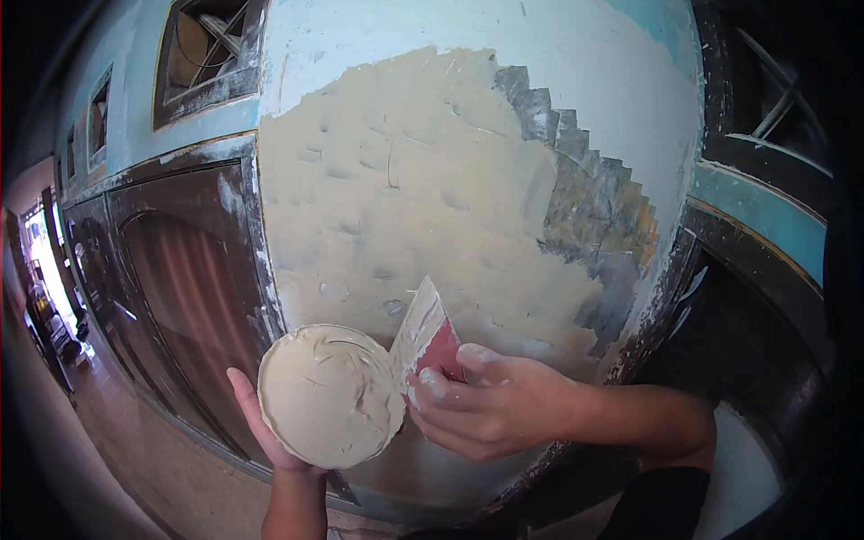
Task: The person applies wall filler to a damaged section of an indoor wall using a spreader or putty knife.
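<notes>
Slanting up-left, scraper [423, 326] pinched in right hand [493, 407], putty tub [342, 329] cradled in left hand [273, 439], thumb spread

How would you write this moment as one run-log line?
left hand: holds tub of beige paste | right hand: holds smeared scraper beside tub | wall: beige coat, grey patch right
</notes>
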